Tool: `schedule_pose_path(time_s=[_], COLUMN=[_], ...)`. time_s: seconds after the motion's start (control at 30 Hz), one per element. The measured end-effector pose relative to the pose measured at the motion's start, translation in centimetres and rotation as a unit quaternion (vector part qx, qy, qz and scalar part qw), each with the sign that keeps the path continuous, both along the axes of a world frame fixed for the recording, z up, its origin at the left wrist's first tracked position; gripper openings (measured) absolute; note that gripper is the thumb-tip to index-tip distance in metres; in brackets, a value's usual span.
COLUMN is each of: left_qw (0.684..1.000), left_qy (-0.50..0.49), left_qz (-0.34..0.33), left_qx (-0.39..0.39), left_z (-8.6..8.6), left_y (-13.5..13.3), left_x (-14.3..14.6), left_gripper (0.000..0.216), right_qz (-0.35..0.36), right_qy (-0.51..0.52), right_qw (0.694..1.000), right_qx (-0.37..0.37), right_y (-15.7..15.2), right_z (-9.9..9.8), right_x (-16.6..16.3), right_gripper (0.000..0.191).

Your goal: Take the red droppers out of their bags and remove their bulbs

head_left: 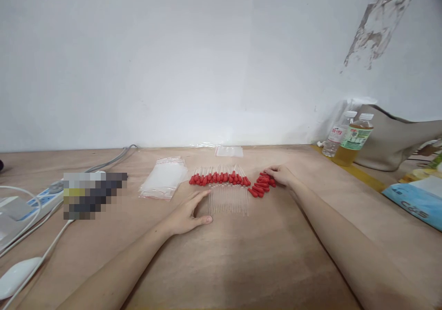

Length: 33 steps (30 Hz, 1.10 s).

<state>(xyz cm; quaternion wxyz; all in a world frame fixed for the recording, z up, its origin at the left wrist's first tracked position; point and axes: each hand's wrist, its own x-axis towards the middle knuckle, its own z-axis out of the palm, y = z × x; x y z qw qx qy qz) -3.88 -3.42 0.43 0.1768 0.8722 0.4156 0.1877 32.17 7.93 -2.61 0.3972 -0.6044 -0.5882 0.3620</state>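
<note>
My left hand point(188, 212) lies flat and open on the wooden table point(241, 264), its fingertips touching the left end of a row of clear glass tubes point(228, 199). Behind the tubes runs a row of droppers with red bulbs point(219, 178). My right hand point(281, 175) rests over a small pile of loose red rubber bulbs point(261, 186), fingers curled down onto them; whether it holds one is hidden.
A stack of clear zip bags point(164, 182) lies left of the droppers, another bag point(229, 151) at the wall. A power strip point(41, 198) with cables and a white mouse point(15, 275) are at left. Two bottles point(347, 137), a grey bag point(397, 142) and a blue pack point(416, 199) stand at right.
</note>
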Motion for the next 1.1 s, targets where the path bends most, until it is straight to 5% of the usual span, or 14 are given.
schedule_pose_path(time_s=[0.5, 0.67, 0.87, 1.1], left_qw=[0.997, 0.996, 0.996, 0.995], left_qy=[-0.038, -0.045, -0.041, -0.042], left_qz=[0.046, 0.067, 0.051, 0.051], left_qx=[0.052, 0.049, 0.066, 0.079], left_z=[-1.0, -0.8, -0.9, -1.1], left_y=[0.1, 0.2, 0.2, 0.2], left_x=[1.0, 1.0, 1.1, 1.0], left_gripper=[0.063, 0.053, 0.048, 0.048], right_qz=[-0.056, -0.097, -0.055, -0.032], right_qy=[-0.054, -0.132, -0.259, -0.358], right_qw=[0.997, 0.984, 0.961, 0.933], right_qx=[0.026, 0.074, 0.082, -0.026], right_y=[0.1, -0.6, -1.8, -0.1], right_z=[0.1, 2.6, 6.9, 7.0], right_x=[-0.2, -0.8, -6.8, -13.5], right_gripper=[0.030, 0.031, 0.028, 0.044])
